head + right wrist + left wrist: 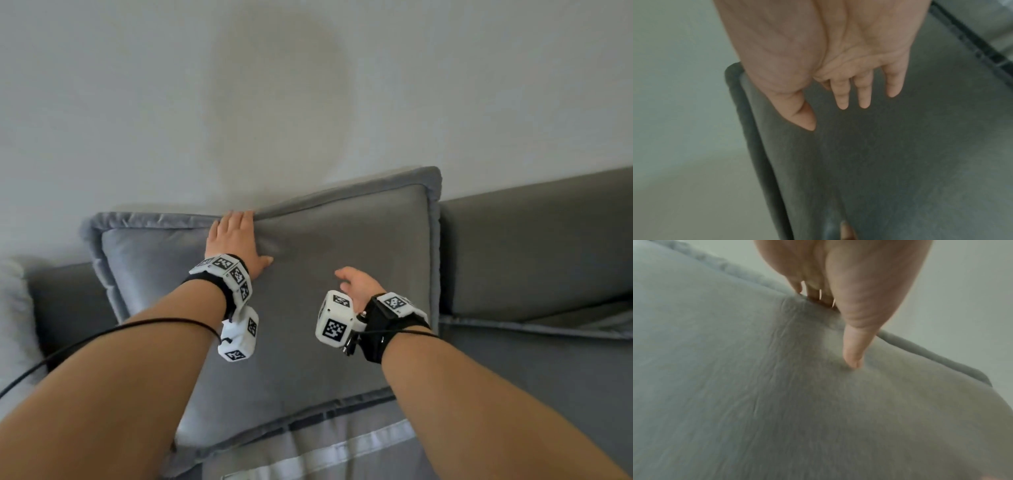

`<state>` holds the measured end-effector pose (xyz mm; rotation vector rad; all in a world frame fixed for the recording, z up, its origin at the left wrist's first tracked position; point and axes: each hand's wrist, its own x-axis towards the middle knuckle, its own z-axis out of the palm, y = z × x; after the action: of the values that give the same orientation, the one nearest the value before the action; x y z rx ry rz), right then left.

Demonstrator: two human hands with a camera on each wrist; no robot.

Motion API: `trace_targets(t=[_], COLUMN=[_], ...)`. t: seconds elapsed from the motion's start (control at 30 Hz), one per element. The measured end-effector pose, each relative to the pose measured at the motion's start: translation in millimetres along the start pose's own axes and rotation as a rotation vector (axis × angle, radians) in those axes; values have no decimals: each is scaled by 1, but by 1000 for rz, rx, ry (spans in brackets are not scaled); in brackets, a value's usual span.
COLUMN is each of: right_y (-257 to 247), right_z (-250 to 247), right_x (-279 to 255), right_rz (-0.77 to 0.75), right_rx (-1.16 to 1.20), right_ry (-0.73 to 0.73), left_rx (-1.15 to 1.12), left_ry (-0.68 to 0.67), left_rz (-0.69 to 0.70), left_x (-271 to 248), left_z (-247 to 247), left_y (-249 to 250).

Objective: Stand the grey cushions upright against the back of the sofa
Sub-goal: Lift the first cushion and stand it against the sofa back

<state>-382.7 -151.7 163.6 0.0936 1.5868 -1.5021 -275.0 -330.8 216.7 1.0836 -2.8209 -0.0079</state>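
Note:
A large grey cushion (342,240) with a flanged border stands upright on the sofa seat, leaning on the sofa back (531,246) and the wall. My left hand (239,236) holds its top edge near the middle. The wrist view shows the fingers (813,295) going over the seam and the thumb (853,360) pressing into the front of the cushion (735,386). My right hand (352,284) hangs in front of the cushion's face (900,162), its fingers (842,97) straight and spread, holding nothing. A second grey cushion (548,325) lies flat on the seat at the right.
A pale wall (308,85) rises directly behind the sofa. A lighter grey cushion (13,308) shows at the left edge. Striped grey fabric (342,448) lies on the seat in front of the upright cushion. Black cables run along both forearms.

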Motion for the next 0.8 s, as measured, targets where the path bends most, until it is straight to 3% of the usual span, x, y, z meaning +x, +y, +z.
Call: trace_targets(t=[0.17, 0.37, 0.53, 0.7, 0.77, 0.8], right_y=[16, 25, 32, 43, 54, 65], right_z=[-16, -49, -82, -145, -171, -186], right_x=[12, 9, -9, -47, -58, -65], right_rz=[65, 96, 67, 21, 32, 13], right_rx=[105, 210, 286, 393, 539, 495], right_ry=[65, 125, 204, 398, 509, 509], left_rx=[102, -42, -86, -248, -337, -372], left_ry=[-138, -210, -202, -357, -422, -457], left_rz=[-26, -134, 52, 233, 246, 249], left_x=[-5, -9, -33, -64, -78, -85], left_z=[32, 37, 52, 75, 83, 87], left_y=[8, 47, 95, 170, 196, 210])
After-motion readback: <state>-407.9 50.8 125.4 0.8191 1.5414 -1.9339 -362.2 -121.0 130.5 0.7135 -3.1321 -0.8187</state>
